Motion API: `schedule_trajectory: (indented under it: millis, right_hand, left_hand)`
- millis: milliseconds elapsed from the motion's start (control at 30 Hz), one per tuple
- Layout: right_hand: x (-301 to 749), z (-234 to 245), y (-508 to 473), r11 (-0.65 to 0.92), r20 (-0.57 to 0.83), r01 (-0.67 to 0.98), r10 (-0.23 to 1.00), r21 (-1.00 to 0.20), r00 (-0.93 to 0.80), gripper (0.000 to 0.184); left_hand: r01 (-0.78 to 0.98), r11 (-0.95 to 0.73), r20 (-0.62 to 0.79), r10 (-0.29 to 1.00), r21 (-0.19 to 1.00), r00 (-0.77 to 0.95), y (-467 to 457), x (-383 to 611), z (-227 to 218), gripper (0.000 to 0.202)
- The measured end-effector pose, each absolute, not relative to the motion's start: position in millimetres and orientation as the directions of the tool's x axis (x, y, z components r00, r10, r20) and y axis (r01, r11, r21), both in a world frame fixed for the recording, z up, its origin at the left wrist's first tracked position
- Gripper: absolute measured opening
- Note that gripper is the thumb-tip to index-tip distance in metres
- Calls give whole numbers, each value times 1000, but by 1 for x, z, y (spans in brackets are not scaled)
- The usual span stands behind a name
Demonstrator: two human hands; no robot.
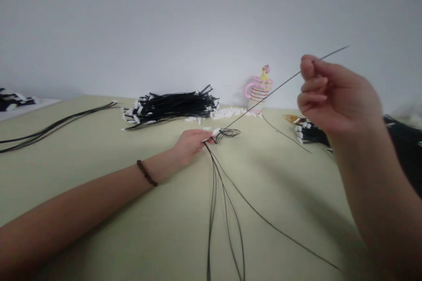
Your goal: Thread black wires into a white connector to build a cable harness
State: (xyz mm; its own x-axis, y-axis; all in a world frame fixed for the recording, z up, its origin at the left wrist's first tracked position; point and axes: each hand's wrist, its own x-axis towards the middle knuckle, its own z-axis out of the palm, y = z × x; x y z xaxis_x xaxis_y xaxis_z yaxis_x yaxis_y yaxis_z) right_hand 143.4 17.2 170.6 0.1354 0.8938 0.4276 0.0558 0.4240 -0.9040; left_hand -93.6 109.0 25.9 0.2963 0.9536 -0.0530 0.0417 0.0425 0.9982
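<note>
My left hand point(193, 144), with a dark beaded bracelet point(147, 173) at its wrist, is closed on a white connector point(216, 132) over the middle of the table. Thin black wires point(214, 171) hang from that grip towards the front edge, and a small loop of wire point(233, 132) sticks out to its right. Raised on the right, my right hand point(336, 90) pinches a single black wire point(280, 86) between thumb and forefinger. That wire is drawn taut up from the connector, and its free end points past the fingers to the upper right.
Behind the hands lies a bundle of black wires point(174, 105) with white ends. Loose white connectors point(227, 113) are heaped beside it, before a pink-striped mug point(259, 96). More wires lie at left point(66, 120), and another bundle point(311, 134) at right. A wall stands behind.
</note>
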Motion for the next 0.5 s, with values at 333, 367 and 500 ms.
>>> schedule_trajectory:
  millis: [333,367,500]
  right_hand:
    - [107,92,64,515,605,487,796,-705,35,22]
    - [98,78,66,503,580,518,815,-692,-16,20]
    - [72,30,67,509,495,597,844,-620,-206,18]
  left_hand:
    - [-36,109,-91,935,993,342,115,-98,25,22]
    - [-42,113,-92,936,993,340,115,-98,25,21]
    - [-54,117,-93,939,992,332,114,-97,26,20]
